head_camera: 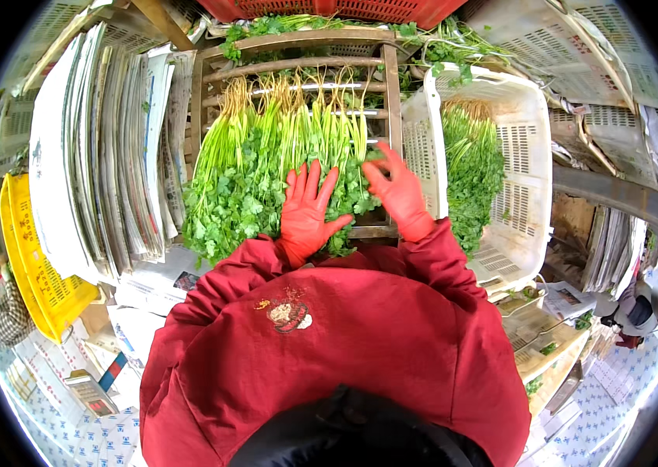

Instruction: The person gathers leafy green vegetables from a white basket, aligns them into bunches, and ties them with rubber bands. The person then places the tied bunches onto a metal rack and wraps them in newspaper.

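A broad layer of cilantro (259, 175) lies on a slatted metal rack (393, 87), roots toward the far side and leaves toward me. My left hand (308, 210), in a red rubber glove, rests palm down on the leafy part, fingers spread and thumb out to the right. At the right edge of the layer is my right hand (402, 195), gloved alike. Its thumb and fingers are apart beside the outermost leaves, and I make out nothing held between them. To the right, a white plastic crate (521, 233) holds more cilantro (469, 175) along its left side.
Folded newspapers (113, 152) stand stacked left of the rack, with a yellow crate (43, 262) beyond. A red crate (329, 7) and loose cilantro (299, 23) lie at the far side. White crates (580, 52) rise at upper right. A digital scale (92, 394) sits lower left; another person (638, 309) is at right.
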The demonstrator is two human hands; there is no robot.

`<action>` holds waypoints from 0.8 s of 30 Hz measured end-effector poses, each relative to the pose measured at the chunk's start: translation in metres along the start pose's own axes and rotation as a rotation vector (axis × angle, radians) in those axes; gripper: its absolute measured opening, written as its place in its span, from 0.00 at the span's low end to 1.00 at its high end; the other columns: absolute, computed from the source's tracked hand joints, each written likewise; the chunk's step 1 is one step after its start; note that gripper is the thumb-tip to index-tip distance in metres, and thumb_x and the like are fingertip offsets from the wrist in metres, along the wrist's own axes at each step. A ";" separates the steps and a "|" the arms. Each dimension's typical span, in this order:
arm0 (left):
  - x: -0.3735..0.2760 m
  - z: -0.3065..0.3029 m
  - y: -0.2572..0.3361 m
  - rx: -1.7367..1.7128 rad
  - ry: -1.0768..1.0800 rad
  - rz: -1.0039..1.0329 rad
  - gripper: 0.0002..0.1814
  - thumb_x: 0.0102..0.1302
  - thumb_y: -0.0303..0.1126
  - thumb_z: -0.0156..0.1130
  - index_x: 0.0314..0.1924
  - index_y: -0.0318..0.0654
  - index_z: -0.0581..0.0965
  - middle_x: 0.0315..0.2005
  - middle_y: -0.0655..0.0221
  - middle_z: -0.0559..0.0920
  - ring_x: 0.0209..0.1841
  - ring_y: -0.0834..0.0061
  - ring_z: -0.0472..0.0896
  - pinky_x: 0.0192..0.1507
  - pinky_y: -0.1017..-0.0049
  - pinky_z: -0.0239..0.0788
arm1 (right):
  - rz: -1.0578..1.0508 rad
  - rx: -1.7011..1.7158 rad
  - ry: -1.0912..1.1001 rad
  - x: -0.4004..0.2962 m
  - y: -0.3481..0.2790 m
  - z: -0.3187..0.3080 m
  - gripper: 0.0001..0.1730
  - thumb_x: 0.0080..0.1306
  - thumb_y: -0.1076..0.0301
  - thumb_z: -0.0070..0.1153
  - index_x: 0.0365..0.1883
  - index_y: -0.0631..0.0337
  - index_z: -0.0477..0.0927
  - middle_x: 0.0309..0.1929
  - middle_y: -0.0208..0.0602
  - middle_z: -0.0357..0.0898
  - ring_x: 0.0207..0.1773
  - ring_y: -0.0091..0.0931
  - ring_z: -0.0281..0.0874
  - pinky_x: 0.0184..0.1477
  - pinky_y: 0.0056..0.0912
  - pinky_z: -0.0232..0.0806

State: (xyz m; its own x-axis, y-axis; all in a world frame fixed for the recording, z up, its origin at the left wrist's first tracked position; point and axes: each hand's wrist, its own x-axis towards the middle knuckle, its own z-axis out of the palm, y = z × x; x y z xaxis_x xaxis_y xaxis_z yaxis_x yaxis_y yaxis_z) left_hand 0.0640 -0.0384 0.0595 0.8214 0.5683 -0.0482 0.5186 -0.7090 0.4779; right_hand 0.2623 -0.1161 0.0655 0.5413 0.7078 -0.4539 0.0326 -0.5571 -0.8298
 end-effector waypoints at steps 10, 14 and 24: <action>0.004 0.010 0.002 0.057 0.024 -0.007 0.53 0.50 0.52 0.76 0.75 0.56 0.61 0.75 0.51 0.54 0.75 0.41 0.51 0.76 0.48 0.38 | -0.589 -0.647 0.025 0.120 -0.019 -0.018 0.18 0.62 0.67 0.58 0.52 0.55 0.80 0.46 0.43 0.81 0.44 0.45 0.81 0.47 0.44 0.73; 0.005 0.006 0.006 0.060 0.017 -0.016 0.53 0.49 0.51 0.77 0.74 0.56 0.62 0.74 0.50 0.55 0.75 0.41 0.52 0.75 0.48 0.39 | -0.740 -0.510 0.487 0.196 -0.059 -0.074 0.16 0.64 0.68 0.56 0.50 0.52 0.81 0.45 0.43 0.83 0.46 0.45 0.81 0.47 0.42 0.74; 0.007 0.005 0.001 0.022 0.019 0.010 0.53 0.52 0.52 0.75 0.75 0.57 0.59 0.75 0.52 0.54 0.76 0.43 0.51 0.76 0.49 0.38 | -0.739 -0.542 0.174 0.186 -0.052 -0.065 0.10 0.64 0.58 0.57 0.36 0.54 0.83 0.36 0.44 0.83 0.40 0.44 0.81 0.44 0.46 0.73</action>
State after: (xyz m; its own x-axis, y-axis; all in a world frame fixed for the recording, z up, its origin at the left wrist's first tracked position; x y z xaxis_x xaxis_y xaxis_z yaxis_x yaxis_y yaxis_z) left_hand 0.0711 -0.0375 0.0553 0.8219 0.5690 -0.0267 0.5157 -0.7234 0.4592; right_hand 0.4156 0.0169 0.0455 0.3435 0.9129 0.2205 0.7832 -0.1488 -0.6037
